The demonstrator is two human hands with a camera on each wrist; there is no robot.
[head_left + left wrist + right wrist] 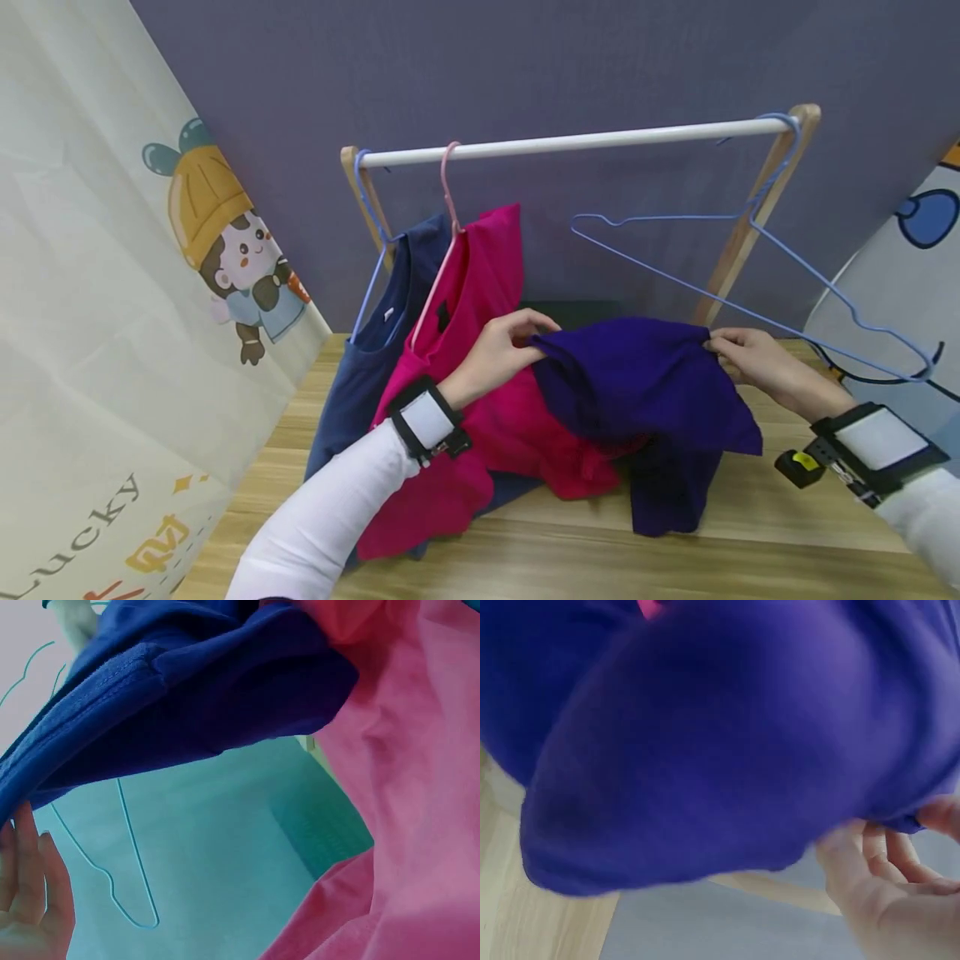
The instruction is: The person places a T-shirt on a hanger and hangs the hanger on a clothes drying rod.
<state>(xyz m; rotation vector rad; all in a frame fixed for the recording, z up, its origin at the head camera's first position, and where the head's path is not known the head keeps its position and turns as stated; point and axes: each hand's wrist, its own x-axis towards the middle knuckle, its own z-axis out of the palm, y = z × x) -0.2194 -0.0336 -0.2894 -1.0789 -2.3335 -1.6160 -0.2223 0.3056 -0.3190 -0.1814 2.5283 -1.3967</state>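
A dark purple-blue garment (637, 379), probably a shirt, is stretched between both hands above the wooden table. My left hand (504, 348) pinches its upper left edge; in the left wrist view, fingers (28, 862) touch the stitched hem. On the other side my right hand (753, 360) pinches the upper right corner, and the right wrist view shows thumb and fingers (885, 877) at the cloth's edge. The lower part of the garment droops in folds toward the table. Behind my right hand, a bare blue hanger (667, 218) hangs from the rack's right end.
A white rail (600, 143) on wooden posts stands against the grey wall. From its left side hang a pink shirt (487, 267) on a pink hanger and a navy shirt (337, 417) on a blue hanger. A printed curtain (97, 250) borders the wooden table (600, 567) on the left.
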